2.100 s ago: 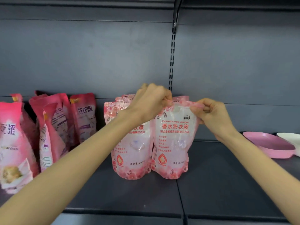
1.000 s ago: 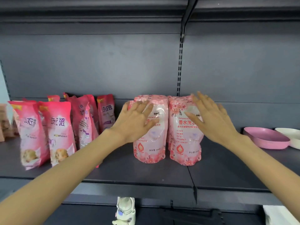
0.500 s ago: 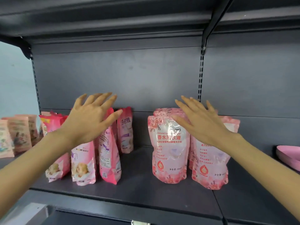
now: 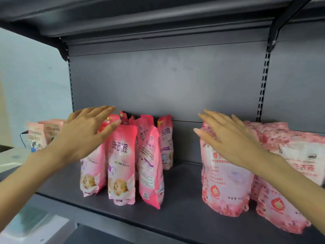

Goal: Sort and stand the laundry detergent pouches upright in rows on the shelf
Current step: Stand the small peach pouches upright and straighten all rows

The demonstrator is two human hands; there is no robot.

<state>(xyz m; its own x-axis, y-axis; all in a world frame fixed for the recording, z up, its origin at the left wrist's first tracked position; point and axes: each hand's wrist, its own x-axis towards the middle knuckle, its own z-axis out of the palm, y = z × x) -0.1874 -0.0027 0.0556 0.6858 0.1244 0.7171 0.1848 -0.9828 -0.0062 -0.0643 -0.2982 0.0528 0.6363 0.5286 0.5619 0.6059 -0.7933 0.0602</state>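
A cluster of bright pink detergent pouches [image 4: 121, 166] stands at the left of the dark shelf [image 4: 181, 213], several upright and one [image 4: 151, 169] turned sideways. Two pale floral pouches [image 4: 226, 187] stand side by side at the right, with more behind them. My left hand [image 4: 84, 134] is open, fingers spread, in front of the tops of the bright pink pouches, its thumb at one pouch's top. My right hand [image 4: 228, 138] hovers open over the left floral pouch, holding nothing.
The shelf above [image 4: 158, 23] overhangs close to the pouch tops. Paler pink packets [image 4: 44, 134] stand further left, beyond the upright post. A white and teal object [image 4: 31, 224] lies below the shelf's front edge at lower left. Bare shelf lies between the two pouch groups.
Both hands let go of the floral pouch's top, then opened flat. My view and both hands have shifted left; the left hand now reaches the bright pink pouches.
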